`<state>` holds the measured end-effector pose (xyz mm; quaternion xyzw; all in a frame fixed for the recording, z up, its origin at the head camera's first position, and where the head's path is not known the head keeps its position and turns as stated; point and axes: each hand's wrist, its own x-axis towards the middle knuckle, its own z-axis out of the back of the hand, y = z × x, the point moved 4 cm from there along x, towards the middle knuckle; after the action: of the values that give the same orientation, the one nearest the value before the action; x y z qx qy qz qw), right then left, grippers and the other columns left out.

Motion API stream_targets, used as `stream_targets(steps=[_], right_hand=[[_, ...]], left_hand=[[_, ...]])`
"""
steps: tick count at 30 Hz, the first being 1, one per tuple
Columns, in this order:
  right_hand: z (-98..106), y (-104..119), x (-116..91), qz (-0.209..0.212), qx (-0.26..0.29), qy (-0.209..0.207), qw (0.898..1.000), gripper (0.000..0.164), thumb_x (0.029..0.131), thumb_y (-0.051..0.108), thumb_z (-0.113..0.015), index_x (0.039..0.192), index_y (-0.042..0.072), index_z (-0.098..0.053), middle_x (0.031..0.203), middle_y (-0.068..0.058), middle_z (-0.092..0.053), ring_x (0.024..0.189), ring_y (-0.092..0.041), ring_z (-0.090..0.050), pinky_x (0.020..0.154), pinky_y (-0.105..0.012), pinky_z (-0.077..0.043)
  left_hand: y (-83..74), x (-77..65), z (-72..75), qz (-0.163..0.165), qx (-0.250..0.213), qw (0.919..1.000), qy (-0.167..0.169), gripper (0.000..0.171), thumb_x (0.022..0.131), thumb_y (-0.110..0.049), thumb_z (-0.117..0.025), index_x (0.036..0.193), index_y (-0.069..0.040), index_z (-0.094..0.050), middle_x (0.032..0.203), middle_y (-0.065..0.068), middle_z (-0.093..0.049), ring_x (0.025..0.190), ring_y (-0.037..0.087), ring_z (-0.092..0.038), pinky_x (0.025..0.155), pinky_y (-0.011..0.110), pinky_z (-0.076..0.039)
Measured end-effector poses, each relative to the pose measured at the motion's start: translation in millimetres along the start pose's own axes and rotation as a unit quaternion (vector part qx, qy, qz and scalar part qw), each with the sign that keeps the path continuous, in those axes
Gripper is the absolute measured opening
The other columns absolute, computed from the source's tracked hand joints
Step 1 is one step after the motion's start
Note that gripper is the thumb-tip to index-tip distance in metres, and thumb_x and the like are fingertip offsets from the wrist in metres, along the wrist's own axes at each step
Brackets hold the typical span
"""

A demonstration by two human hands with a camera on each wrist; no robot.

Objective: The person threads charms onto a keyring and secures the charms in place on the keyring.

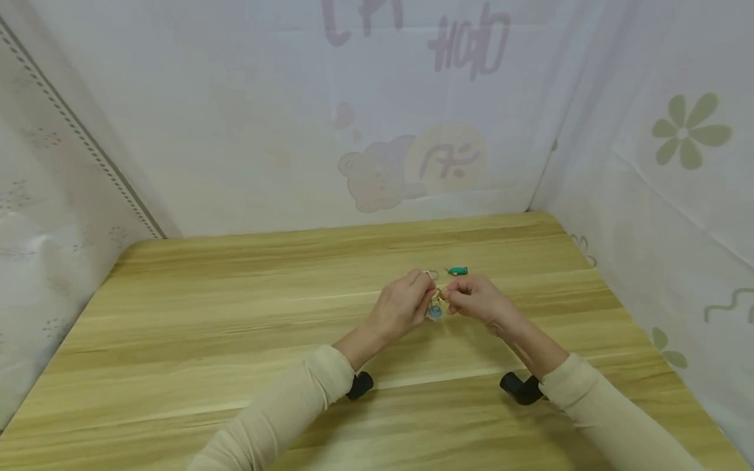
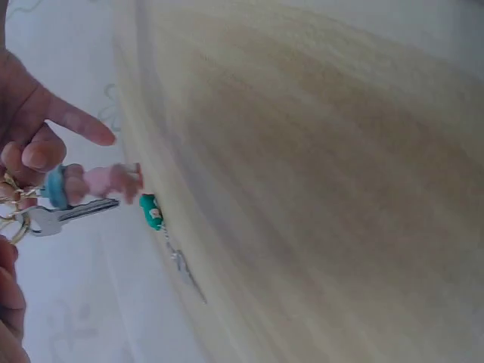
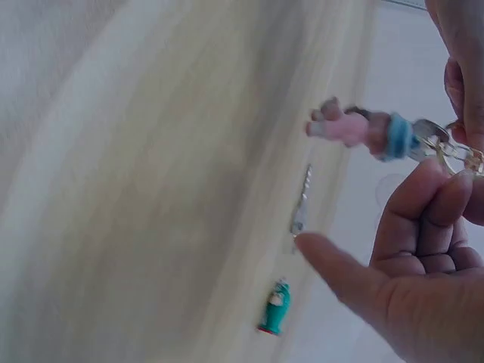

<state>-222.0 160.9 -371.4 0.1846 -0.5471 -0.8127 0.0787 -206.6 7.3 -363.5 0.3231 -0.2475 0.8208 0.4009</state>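
Over the table, my left hand (image 1: 400, 304) and right hand (image 1: 480, 301) meet at a gold key ring (image 2: 25, 225) with a clasp. Each pinches the gold metalwork with curled fingers; one digit of the right hand extends straight. From the ring hang a silver key (image 2: 72, 216) and a small figure charm (image 3: 355, 130), pink with a blue band. In the head view the charm's blue part shows between the hands. Just beyond lies a green charm (image 1: 457, 270), joined by a short chain to a slim silver piece (image 3: 300, 215). Fingers partly hide the ring.
The wood-grain table (image 1: 235, 314) is bounded by a printed cloth (image 1: 247, 131) at the back and similar cloth at both sides. Black wrist-worn pieces (image 1: 521, 388) sit beneath the sleeves (image 1: 294, 399).
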Motion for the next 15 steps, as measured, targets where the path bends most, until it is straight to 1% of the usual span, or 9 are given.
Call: stream_targets(steps=[2, 4, 6, 8, 9, 11, 13, 14, 15], right_hand=[[-2.2, -3.2, 0.8, -0.019, 0.033, 0.009, 0.999, 0.020, 0.094, 0.012, -0.051, 0.093, -0.006, -0.060, 0.068, 0.003, -0.054, 0.074, -0.014, -0.057, 0.088, -0.044, -0.048], [-4.4, -5.6, 0.8, -0.037, 0.059, 0.018, 0.997, 0.019, 0.095, 0.012, -0.050, 0.094, -0.004, -0.060, 0.070, 0.003, -0.054, 0.075, -0.013, -0.057, 0.092, -0.046, -0.047], [-5.4, -7.1, 0.8, -0.042, 0.063, 0.019, 0.997, 0.019, 0.095, 0.013, -0.049, 0.096, -0.003, -0.060, 0.075, 0.003, -0.056, 0.075, -0.012, -0.058, 0.092, -0.045, -0.047], [-4.6, -7.4, 0.4, -0.036, 0.051, 0.011, 0.998, 0.019, 0.094, 0.011, -0.049, 0.095, -0.004, -0.061, 0.077, 0.002, -0.056, 0.075, -0.013, -0.058, 0.088, -0.043, -0.049], [-3.5, -7.1, 0.2, -0.028, 0.038, 0.005, 0.999, 0.019, 0.094, 0.010, -0.049, 0.095, -0.005, -0.061, 0.077, 0.000, -0.056, 0.075, -0.014, -0.059, 0.087, -0.042, -0.049], [-0.3, -5.3, -0.6, -0.007, 0.001, -0.010, 1.000, 0.019, 0.094, 0.009, -0.050, 0.093, -0.006, -0.062, 0.081, -0.002, -0.058, 0.075, -0.015, -0.060, 0.083, -0.042, -0.050], [2.3, -2.5, -1.6, 0.015, -0.041, -0.023, 0.999, 0.018, 0.093, 0.007, -0.051, 0.091, -0.006, -0.063, 0.080, -0.005, -0.060, 0.074, -0.016, -0.059, 0.078, -0.041, -0.050], [2.9, -0.3, -2.4, 0.027, -0.062, -0.027, 0.997, 0.018, 0.093, 0.006, -0.051, 0.090, -0.006, -0.063, 0.080, -0.005, -0.060, 0.073, -0.016, -0.057, 0.076, -0.039, -0.050], [3.1, 1.9, -2.8, 0.038, -0.085, -0.030, 0.995, 0.017, 0.093, 0.006, -0.052, 0.088, -0.005, -0.064, 0.076, -0.005, -0.059, 0.069, -0.014, -0.054, 0.071, -0.034, -0.049]], left_hand=[[0.7, -1.8, 0.1, -0.004, 0.000, 0.9998, -0.021, 0.014, 0.085, -0.001, -0.065, 0.087, -0.007, -0.052, 0.072, 0.001, -0.052, 0.058, 0.007, -0.044, 0.049, 0.014, -0.035], [1.3, -3.4, -0.1, -0.001, -0.013, 0.9991, -0.041, 0.014, 0.085, 0.000, -0.065, 0.087, -0.006, -0.053, 0.073, 0.002, -0.053, 0.058, 0.008, -0.045, 0.050, 0.013, -0.036], [1.9, -5.2, -0.5, 0.012, -0.032, 0.9980, -0.054, 0.011, 0.086, 0.000, -0.064, 0.087, -0.005, -0.054, 0.074, 0.003, -0.055, 0.058, 0.008, -0.046, 0.051, 0.012, -0.037], [2.7, -5.8, -0.6, 0.038, -0.058, 0.9965, -0.047, 0.008, 0.087, -0.001, -0.063, 0.087, -0.004, -0.056, 0.075, 0.003, -0.057, 0.060, 0.009, -0.049, 0.053, 0.012, -0.039], [3.2, -5.6, -0.5, 0.057, -0.073, 0.9952, -0.033, 0.006, 0.088, -0.003, -0.063, 0.087, -0.005, -0.057, 0.074, 0.003, -0.057, 0.061, 0.008, -0.049, 0.054, 0.012, -0.039], [4.7, -4.0, 0.0, 0.103, -0.103, 0.9892, 0.013, 0.004, 0.089, -0.006, -0.064, 0.086, -0.005, -0.060, 0.074, 0.002, -0.060, 0.062, 0.008, -0.051, 0.055, 0.012, -0.040], [6.3, -1.6, 1.2, 0.152, -0.126, 0.9777, 0.070, 0.004, 0.089, -0.010, -0.064, 0.087, -0.007, -0.063, 0.075, 0.000, -0.063, 0.063, 0.006, -0.054, 0.056, 0.013, -0.041], [7.0, 0.1, 2.2, 0.173, -0.134, 0.9710, 0.097, 0.004, 0.089, -0.011, -0.064, 0.086, -0.008, -0.064, 0.075, -0.001, -0.064, 0.062, 0.005, -0.055, 0.055, 0.013, -0.041], [7.7, 1.8, 2.8, 0.188, -0.138, 0.9650, 0.120, 0.005, 0.089, -0.012, -0.064, 0.085, -0.009, -0.065, 0.075, -0.001, -0.065, 0.061, 0.005, -0.055, 0.055, 0.013, -0.042]])
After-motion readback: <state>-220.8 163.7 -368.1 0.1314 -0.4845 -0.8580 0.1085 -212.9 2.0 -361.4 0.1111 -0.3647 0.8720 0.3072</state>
